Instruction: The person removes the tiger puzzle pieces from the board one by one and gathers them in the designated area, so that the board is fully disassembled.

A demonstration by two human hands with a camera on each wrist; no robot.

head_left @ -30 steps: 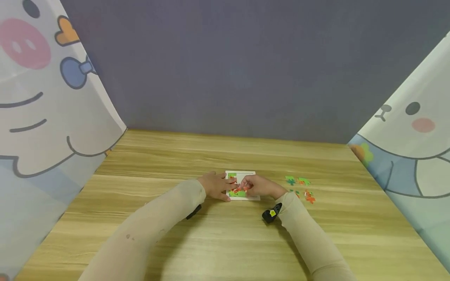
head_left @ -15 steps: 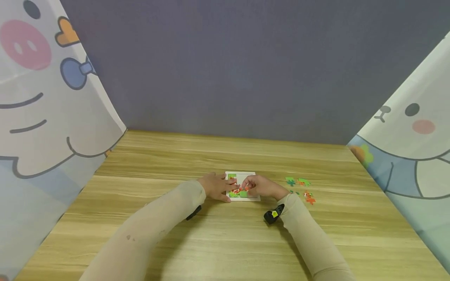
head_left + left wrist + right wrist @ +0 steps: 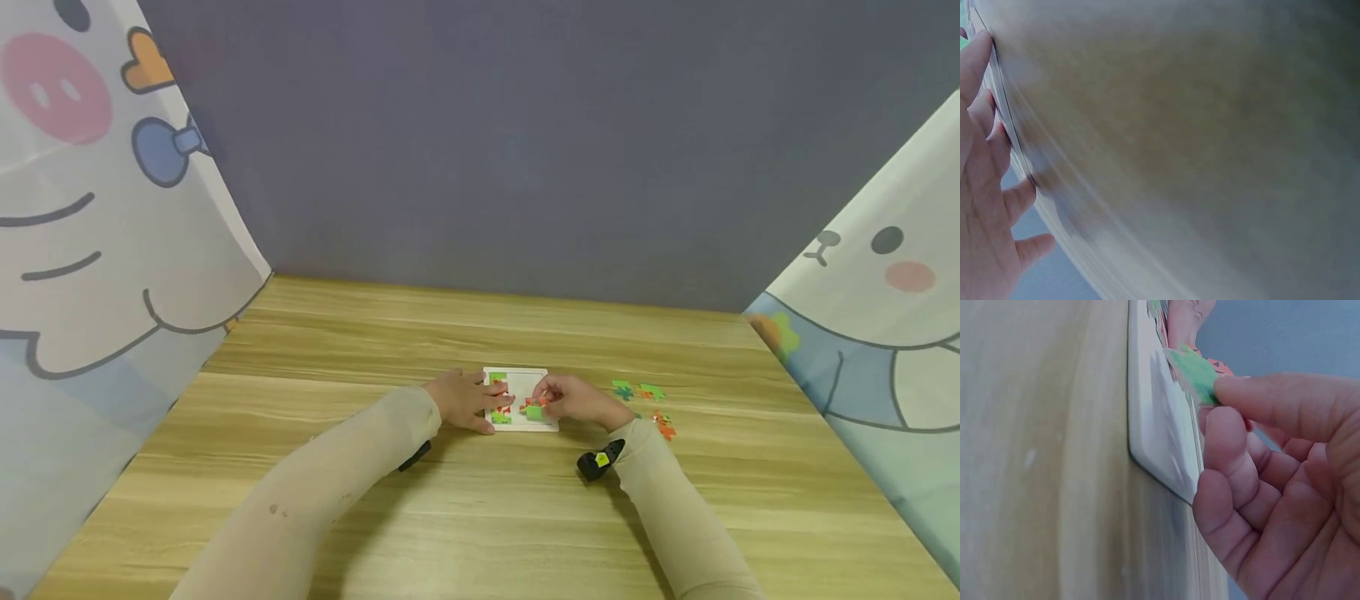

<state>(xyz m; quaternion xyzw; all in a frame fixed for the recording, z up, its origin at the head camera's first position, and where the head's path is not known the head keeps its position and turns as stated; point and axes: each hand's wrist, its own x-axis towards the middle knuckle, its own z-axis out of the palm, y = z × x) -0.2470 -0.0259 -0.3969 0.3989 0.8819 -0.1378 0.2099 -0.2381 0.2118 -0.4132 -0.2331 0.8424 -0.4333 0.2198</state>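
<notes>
A white puzzle tray (image 3: 522, 382) lies on the table, with green and red-orange jigsaw pieces (image 3: 501, 417) along its left side. My left hand (image 3: 459, 402) rests on that side with fingers spread, partly covering the pieces. In the left wrist view, the left hand (image 3: 988, 187) shows at the edge, fingers straight. Over the tray's right part, my right hand (image 3: 576, 400) pinches a green and orange puzzle piece (image 3: 534, 412). Thumb and fingers hold this puzzle piece (image 3: 1194, 372) tilted above the tray surface in the right wrist view; the other fingers curl beneath.
Several loose puzzle pieces (image 3: 652, 391) lie on the wooden table (image 3: 480, 517) to the right of my right hand. A grey wall (image 3: 487, 150) stands behind the table, with cartoon-printed sheets (image 3: 67, 208) at both sides.
My right hand has drawn slightly to the right with the puzzle piece, away from the pieces at the tray's left. My left hand stays in place on the tray.
</notes>
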